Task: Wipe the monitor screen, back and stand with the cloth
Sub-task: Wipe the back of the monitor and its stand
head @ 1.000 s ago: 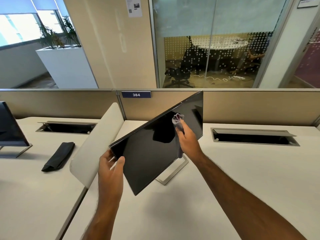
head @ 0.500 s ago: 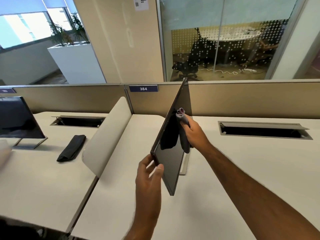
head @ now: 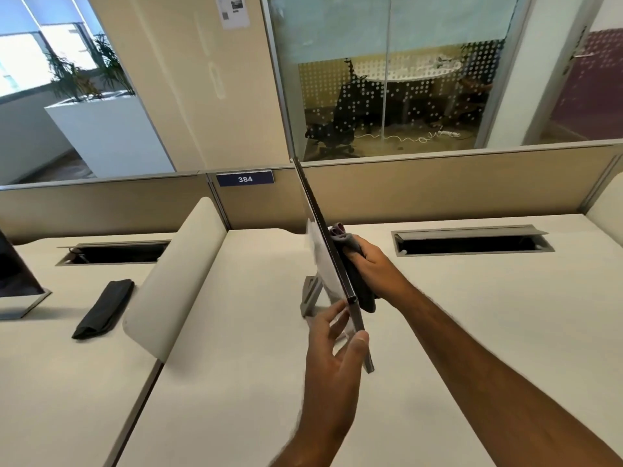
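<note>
Monitor [head: 332, 264]: stands on the desk [head: 472, 348] at centre frame, turned edge-on to the camera; its thin dark edge runs from about 12 o'clock at the partition top down to about 6 o'clock near the left thumb.
Stand [head: 308, 299]: grey metal, seen at the monitor's 9 o'clock side, foot on the desk.
Left hand [head: 332, 345]: reaches in from 6 o'clock, forearm rising almost vertically; it grasps the monitor's near lower corner, thumb on the 3 o'clock face, fingers spread along the pale 9 o'clock face.
Right hand [head: 374, 264]: forearm comes in from 5 o'clock; fingers curled round the cloth, pressing it flat against the monitor's 3 o'clock face.
Cloth [head: 357, 284]: grey, bunched in the right hand, a pinkish fold poking out at its 12 o'clock end, a tail hanging toward 6 o'clock; it touches the panel.
Neighbouring desk: at 9 o'clock, beyond a rounded divider [head: 175, 278], lie a folded black pouch [head: 104, 308] and part of a second monitor [head: 13, 278].
Change from earlier: a second ago the dark screen faced the camera broadly; half a second ago only a narrow slice showed; now the panel is edge-on, with the pale back starting to show. Both hands keep the same holds.
</note>
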Action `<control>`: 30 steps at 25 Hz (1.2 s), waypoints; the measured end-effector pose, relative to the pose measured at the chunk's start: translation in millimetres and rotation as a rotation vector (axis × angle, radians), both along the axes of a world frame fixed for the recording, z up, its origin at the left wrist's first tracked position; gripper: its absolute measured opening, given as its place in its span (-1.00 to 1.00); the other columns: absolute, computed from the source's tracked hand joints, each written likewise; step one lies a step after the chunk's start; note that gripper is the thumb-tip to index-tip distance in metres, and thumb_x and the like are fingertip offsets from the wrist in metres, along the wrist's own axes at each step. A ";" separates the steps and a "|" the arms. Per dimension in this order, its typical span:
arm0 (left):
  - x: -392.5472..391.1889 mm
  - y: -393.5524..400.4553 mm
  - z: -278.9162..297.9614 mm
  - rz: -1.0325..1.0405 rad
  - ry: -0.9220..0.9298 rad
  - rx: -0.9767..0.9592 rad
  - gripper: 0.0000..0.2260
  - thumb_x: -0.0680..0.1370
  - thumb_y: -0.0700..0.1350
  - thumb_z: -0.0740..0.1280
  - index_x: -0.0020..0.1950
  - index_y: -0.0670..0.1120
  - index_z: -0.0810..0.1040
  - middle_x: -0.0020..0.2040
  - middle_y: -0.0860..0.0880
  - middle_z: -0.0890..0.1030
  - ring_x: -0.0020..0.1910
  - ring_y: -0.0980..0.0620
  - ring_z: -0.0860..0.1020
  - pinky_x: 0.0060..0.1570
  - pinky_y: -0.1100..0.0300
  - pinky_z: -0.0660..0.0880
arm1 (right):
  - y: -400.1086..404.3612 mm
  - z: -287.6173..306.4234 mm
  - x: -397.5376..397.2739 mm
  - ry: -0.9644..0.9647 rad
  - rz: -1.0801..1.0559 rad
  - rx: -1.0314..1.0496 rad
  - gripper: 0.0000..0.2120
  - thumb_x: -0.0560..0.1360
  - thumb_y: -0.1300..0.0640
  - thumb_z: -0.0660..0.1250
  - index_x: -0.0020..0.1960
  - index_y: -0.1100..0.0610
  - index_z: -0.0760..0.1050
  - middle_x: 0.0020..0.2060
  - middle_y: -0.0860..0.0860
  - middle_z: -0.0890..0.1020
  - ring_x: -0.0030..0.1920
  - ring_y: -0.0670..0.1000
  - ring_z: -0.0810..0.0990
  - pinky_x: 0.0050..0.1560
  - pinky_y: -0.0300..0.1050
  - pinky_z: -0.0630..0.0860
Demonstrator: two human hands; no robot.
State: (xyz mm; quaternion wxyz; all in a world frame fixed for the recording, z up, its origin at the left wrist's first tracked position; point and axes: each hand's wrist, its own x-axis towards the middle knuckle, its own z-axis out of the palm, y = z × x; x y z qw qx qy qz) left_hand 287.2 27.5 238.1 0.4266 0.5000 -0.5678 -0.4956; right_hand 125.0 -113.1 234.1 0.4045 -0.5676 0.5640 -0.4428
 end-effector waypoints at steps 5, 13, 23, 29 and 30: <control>-38.3 2.8 0.8 -0.153 0.013 0.025 -0.57 0.61 0.12 0.36 0.41 0.40 0.31 0.42 0.40 0.39 0.35 0.39 0.44 0.07 0.58 0.41 | 27.5 24.7 -37.6 0.020 0.020 0.007 -0.73 0.70 0.05 0.16 0.31 -0.15 0.53 0.14 -0.09 0.66 0.11 -0.11 0.64 0.12 -0.21 0.56; -109.0 -0.8 6.7 -0.251 0.062 0.026 -0.42 0.66 -0.05 0.37 0.54 0.29 0.14 0.46 0.35 0.31 0.40 0.33 0.37 0.36 0.22 0.39 | 69.5 46.7 -100.2 -0.038 -0.102 0.018 -0.77 0.68 0.03 0.22 0.24 -0.15 0.58 0.08 -0.07 0.71 0.12 -0.06 0.67 0.20 -0.10 0.55; -167.3 -21.5 34.6 -0.325 0.069 0.089 -0.41 0.67 -0.10 0.34 0.64 0.07 0.18 0.59 0.08 0.32 0.36 0.19 0.39 0.29 0.20 0.40 | 98.0 39.0 -156.5 -0.109 -0.406 -0.117 -0.76 0.69 0.04 0.19 0.33 -0.05 0.49 0.14 -0.11 0.65 0.14 -0.15 0.63 0.19 -0.23 0.54; -190.7 -35.8 38.9 -0.356 0.057 0.098 -0.42 0.67 -0.10 0.33 0.65 0.05 0.19 0.61 0.07 0.30 0.32 0.23 0.35 0.34 0.15 0.38 | 106.4 36.9 -167.1 -0.058 -0.530 -0.158 -0.82 0.70 0.03 0.15 0.28 -0.12 0.38 0.01 -0.27 0.55 0.01 -0.24 0.57 -0.09 -0.46 0.51; -194.6 -38.6 38.9 -0.361 0.049 0.096 -0.43 0.67 -0.09 0.32 0.65 0.05 0.19 0.60 0.07 0.32 0.28 0.26 0.38 0.32 0.17 0.39 | 106.4 35.9 -167.2 -0.039 -0.551 -0.172 -0.82 0.70 0.03 0.16 0.29 -0.12 0.38 0.03 -0.24 0.55 0.02 -0.22 0.58 -0.08 -0.44 0.52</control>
